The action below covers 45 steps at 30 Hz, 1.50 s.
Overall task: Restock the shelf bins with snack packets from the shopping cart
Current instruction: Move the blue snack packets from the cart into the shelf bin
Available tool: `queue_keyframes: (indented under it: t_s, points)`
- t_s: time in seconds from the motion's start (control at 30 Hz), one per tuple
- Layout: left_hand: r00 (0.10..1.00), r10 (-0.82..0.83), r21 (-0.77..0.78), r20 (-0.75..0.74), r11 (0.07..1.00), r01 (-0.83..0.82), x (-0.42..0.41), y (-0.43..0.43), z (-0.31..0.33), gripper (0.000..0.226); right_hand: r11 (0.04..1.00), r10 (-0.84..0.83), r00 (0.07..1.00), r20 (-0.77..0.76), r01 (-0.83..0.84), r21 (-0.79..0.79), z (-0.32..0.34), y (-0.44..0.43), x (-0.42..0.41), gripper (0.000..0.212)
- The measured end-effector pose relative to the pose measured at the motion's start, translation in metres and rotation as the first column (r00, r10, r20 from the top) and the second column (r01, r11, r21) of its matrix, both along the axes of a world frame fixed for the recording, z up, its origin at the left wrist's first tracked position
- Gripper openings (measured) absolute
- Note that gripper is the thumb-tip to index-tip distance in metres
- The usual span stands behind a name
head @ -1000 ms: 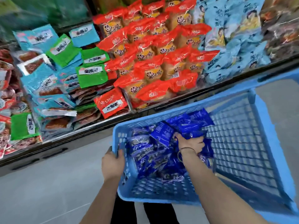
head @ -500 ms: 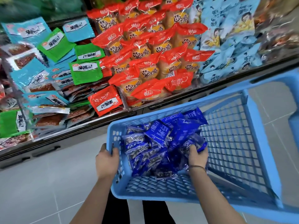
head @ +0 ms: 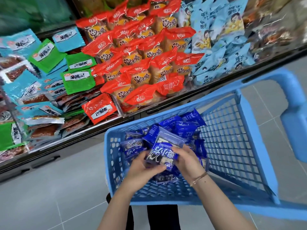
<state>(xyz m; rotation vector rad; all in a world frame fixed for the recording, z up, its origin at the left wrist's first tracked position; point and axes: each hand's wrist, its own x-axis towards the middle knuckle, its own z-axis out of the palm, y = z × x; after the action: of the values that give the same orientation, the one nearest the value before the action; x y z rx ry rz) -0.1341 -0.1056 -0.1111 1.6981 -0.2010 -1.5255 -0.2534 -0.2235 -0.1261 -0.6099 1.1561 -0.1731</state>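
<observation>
A light blue plastic shopping cart [head: 240, 123] stands in front of me with a heap of dark blue snack packets [head: 186, 125] in its near left corner. Both hands are inside the cart, above the heap. My left hand [head: 141, 166] and my right hand [head: 187, 161] together hold one dark blue snack packet [head: 164, 150] with a clear window, lifted a little over the others. A bracelet sits on my right wrist. Beyond the cart runs the sloping shelf, its bin of red packets [head: 142, 63] directly behind the cart.
Left of the red packets lies a bin of green and light blue flat packets [head: 49, 77]; to their right are pale blue packets [head: 221, 47], then brown ones. The cart's handle [head: 297, 117] sticks out at the right. Grey tiled floor [head: 58, 196] lies between me and the shelf.
My left hand let go of the cart's rim and moved into the cart. Both hands came together and lifted one blue packet off the heap.
</observation>
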Motion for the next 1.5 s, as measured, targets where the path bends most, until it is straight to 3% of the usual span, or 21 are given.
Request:
queue_keyframes:
  t_s: [0.07, 0.17, 0.23, 0.3, 0.37, 0.43, 0.5, 0.57, 0.67, 0.73, 0.77, 0.93, 1.03, 1.1, 1.17, 1.23, 1.3, 1.43, 1.5]
  points:
    - [0.994, 0.108, 0.051, 0.032, 0.993, -0.109, 0.007, -0.001, -0.001, 0.050, 0.999, 0.042, 0.999, -0.016, -0.041, 0.007, -0.002, 0.002, 0.005, 0.028]
    - [0.956, 0.258, 0.033, 0.143, 0.964, -0.265, 0.025, 0.005, -0.002, 0.044, 0.960, 0.187, 0.953, -0.240, -0.229, -0.163, -0.014, -0.015, 0.006, 0.025]
    - [0.935, 0.219, 0.028, 0.278, 0.971, -0.236, 0.039, 0.011, -0.003, 0.032, 0.949, 0.042, 0.902, -0.429, -0.171, -0.266, -0.033, -0.036, 0.007, 0.040]
    - [0.920, 0.248, 0.014, 0.303, 0.964, -0.264, 0.050, 0.017, -0.004, 0.021, 0.941, -0.074, 0.803, -0.591, -0.140, -0.308, -0.054, -0.053, 0.013, 0.063]
    - [0.910, 0.307, 0.016, 0.277, 0.946, -0.324, 0.057, 0.022, -0.006, 0.016, 0.936, -0.027, 0.697, -0.717, -0.234, -0.262, -0.073, -0.058, 0.022, 0.087]
    - [0.899, 0.375, 0.021, 0.227, 0.921, -0.389, 0.061, 0.027, -0.006, 0.012, 0.926, -0.020, 0.604, -0.797, -0.290, -0.242, -0.084, -0.057, 0.026, 0.096]
    - [0.875, 0.477, 0.020, 0.081, 0.877, -0.480, 0.061, 0.028, -0.005, 0.011, 0.925, -0.059, 0.607, -0.792, -0.266, -0.273, -0.089, -0.057, 0.025, 0.093]
    - [0.846, 0.532, 0.025, -0.040, 0.847, -0.532, 0.062, 0.030, -0.007, 0.011, 0.921, -0.102, 0.674, -0.732, -0.214, -0.325, -0.092, -0.056, 0.019, 0.083]
    - [0.866, 0.499, 0.074, -0.016, 0.865, -0.497, 0.060, 0.032, -0.013, 0.009, 0.920, -0.210, 0.807, -0.551, -0.027, -0.391, -0.086, -0.048, 0.000, 0.048]
    - [0.870, 0.493, 0.094, -0.007, 0.867, -0.490, 0.056, 0.030, -0.017, 0.012, 0.937, -0.256, 0.863, -0.436, 0.111, -0.330, -0.077, -0.042, -0.014, 0.016]
    - [0.872, 0.489, 0.101, -0.012, 0.869, -0.485, 0.054, 0.028, -0.017, 0.012, 0.950, -0.253, 0.875, -0.413, 0.142, -0.279, -0.074, -0.041, -0.018, 0.011]
    - [0.886, 0.464, 0.111, -0.002, 0.880, -0.461, 0.042, 0.021, -0.023, 0.010, 0.974, -0.084, 0.900, -0.427, -0.016, -0.226, -0.070, -0.035, -0.017, 0.013]
    - [0.878, 0.479, 0.132, 0.019, 0.869, -0.477, 0.042, 0.019, -0.027, 0.009, 0.972, -0.065, 0.861, -0.504, -0.060, -0.227, -0.076, -0.038, 0.008, 0.054]
    - [0.862, 0.506, 0.150, 0.029, 0.851, -0.504, 0.044, 0.022, -0.028, 0.008, 0.961, -0.128, 0.772, -0.623, -0.059, -0.271, -0.080, -0.041, 0.028, 0.090]
    - [0.856, 0.516, 0.159, 0.030, 0.843, -0.514, 0.049, 0.026, -0.027, 0.007, 0.950, -0.193, 0.663, -0.724, -0.056, -0.306, -0.084, -0.040, 0.042, 0.106]
    - [0.862, 0.504, 0.168, 0.044, 0.847, -0.504, 0.054, 0.034, -0.028, 0.007, 0.938, -0.216, 0.615, -0.759, -0.087, -0.337, -0.088, -0.038, 0.046, 0.106]
    - [0.866, 0.494, 0.172, 0.079, 0.849, -0.500, 0.059, 0.040, -0.030, 0.007, 0.934, -0.237, 0.639, -0.732, -0.058, -0.353, -0.091, -0.036, 0.042, 0.098]
    - [0.867, 0.489, 0.135, 0.093, 0.857, -0.498, 0.061, 0.045, -0.034, 0.012, 0.911, -0.321, 0.796, -0.513, 0.111, -0.398, -0.071, -0.029, 0.019, 0.047]
    - [0.872, 0.478, 0.096, 0.100, 0.868, -0.487, 0.058, 0.042, -0.036, 0.013, 0.922, -0.346, 0.855, -0.386, 0.232, -0.311, -0.059, -0.025, 0.001, 0.039]
